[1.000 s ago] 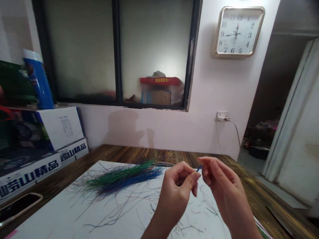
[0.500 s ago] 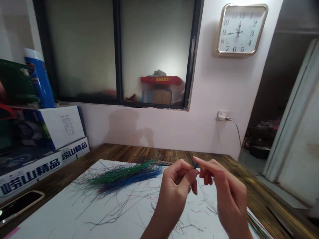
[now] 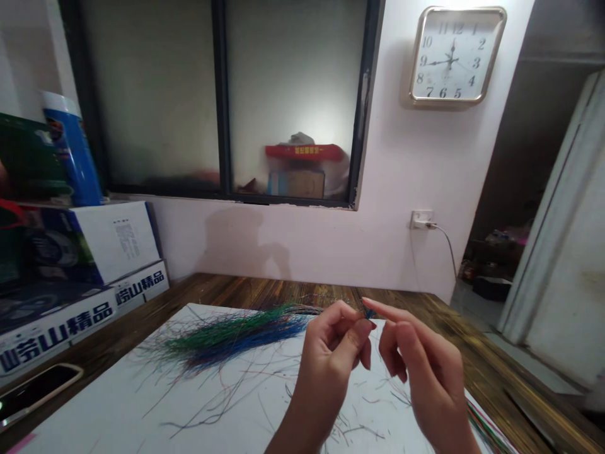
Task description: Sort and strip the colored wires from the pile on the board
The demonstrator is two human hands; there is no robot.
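Note:
A small blue-tipped tuft of fine strands (image 3: 369,313) stands up from the fingertips of my left hand (image 3: 328,372), which pinches it. My right hand (image 3: 423,372) is close by on the right. Its index finger stretches toward the tuft and almost reaches it, with the other fingers loosely curled. Below and left of my hands, a long bundle of green and blue strands (image 3: 236,337) lies on a white board (image 3: 94,413). Thin loose strands (image 3: 227,394) are scattered over the board beneath my hands.
The board rests on a wooden table (image 3: 227,291). A phone (image 3: 35,391) lies at the left edge, next to stacked printed boxes (image 3: 113,243) and a blue bottle (image 3: 73,157). Coloured strands (image 3: 482,419) stick out past the board's right edge.
My right hand has drawn back slightly to the right, and its fingers have parted from the tuft. My left hand still pinches the tuft, and the bundle on the board has not moved.

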